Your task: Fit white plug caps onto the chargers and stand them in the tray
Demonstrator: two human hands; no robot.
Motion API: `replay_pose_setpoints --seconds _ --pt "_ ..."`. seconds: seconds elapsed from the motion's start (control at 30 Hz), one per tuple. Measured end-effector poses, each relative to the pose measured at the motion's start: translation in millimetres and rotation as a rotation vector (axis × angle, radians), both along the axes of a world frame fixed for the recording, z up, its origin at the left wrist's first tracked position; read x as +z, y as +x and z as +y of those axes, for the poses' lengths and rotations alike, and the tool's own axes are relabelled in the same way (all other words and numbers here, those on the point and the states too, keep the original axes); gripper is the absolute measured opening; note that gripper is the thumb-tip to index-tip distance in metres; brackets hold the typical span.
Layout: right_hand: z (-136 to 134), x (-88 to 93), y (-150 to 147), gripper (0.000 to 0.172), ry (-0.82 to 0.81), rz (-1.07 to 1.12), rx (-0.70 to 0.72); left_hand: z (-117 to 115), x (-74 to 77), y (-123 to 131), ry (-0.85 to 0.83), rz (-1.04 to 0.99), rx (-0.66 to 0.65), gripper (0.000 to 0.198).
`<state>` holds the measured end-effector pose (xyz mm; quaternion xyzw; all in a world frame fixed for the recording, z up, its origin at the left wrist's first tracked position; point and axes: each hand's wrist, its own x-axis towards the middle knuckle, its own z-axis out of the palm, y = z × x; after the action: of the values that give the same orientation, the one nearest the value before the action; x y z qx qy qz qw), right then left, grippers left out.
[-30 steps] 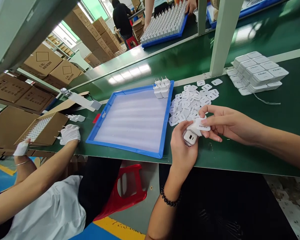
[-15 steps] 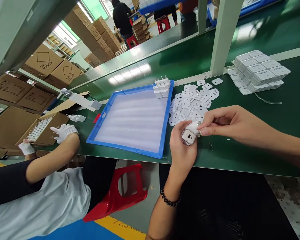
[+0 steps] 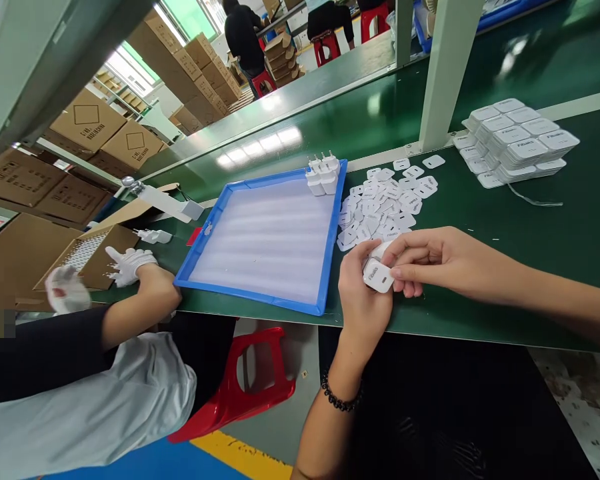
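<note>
Green workbench [image 3: 460, 207], charger [image 3: 379, 251] clasped in left hand [image 3: 366, 299], right hand [image 3: 427, 260] pinching label [image 3: 378, 275] against it

Left of the left grip [image 3: 364, 293], the blue tray [image 3: 260, 243] offers passage, except where white plugs [image 3: 323, 179] stand.

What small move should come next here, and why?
Probably press the printed cover down evenly with the right hand: it lies over the end of the white charger held in the left hand, with the right thumb at its edge. Whether it sits flush cannot be told.
</note>
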<state>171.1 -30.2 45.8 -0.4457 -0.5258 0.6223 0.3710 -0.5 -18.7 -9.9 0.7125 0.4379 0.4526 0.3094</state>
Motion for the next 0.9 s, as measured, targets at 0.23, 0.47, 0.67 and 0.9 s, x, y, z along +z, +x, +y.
replay_pose_setpoints --seconds 0.23,0.47,0.67,0.9 --pt "-1.2 -2.7 -5.4 0.017 -0.001 0.011 -0.016 0.2 -1.4 -1.0 0.085 0.056 0.001 0.038" --pt "3.1 -3.4 -1.0 0.023 -0.130 0.038 -0.063 0.4 -1.9 0.0 0.091 0.017 -0.004 0.039" --pt "5.0 -0.8 -2.6 0.026 -0.197 0.078 -0.042 2.2 -1.9 0.2 0.188 0.050 -0.038 0.038" --pt "3.3 -3.5 -1.1 0.023 -0.134 0.040 -0.035 2.5 -2.6 -0.3 0.250 0.064 -0.039 0.032"
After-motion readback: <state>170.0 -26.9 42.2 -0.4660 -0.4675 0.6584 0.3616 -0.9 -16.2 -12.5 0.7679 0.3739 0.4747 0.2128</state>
